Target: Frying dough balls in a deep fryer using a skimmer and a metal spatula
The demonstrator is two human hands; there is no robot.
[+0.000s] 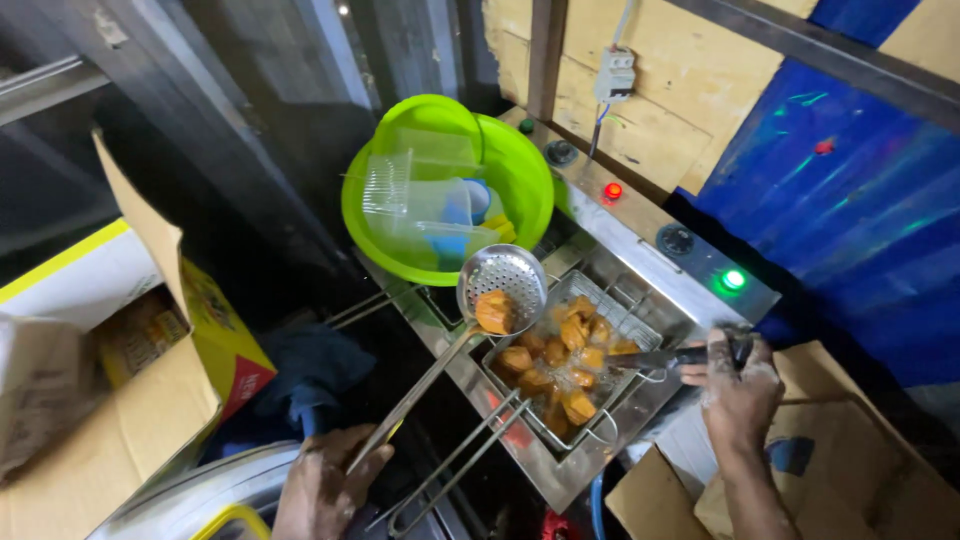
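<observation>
My left hand (325, 485) grips the long metal handle of a perforated steel skimmer (503, 285), whose round bowl carries one golden fried piece (493, 311) just above the left edge of the fryer. My right hand (738, 392), dusted with flour, holds black-handled tongs (660, 357) that reach leftward over a wire fry basket (610, 300). Several golden-brown fried pieces (570, 340) lie in that basket, inside a stainless steel electric fryer (650, 255).
A lime green basin (520, 180) with clear plastic containers stands behind the fryer's left side. Red (612, 191) and green (734, 279) lamps glow on the fryer's control panel. An open cardboard box (150, 380) sits at left, flattened cardboard (850, 460) at right, a blue wall behind.
</observation>
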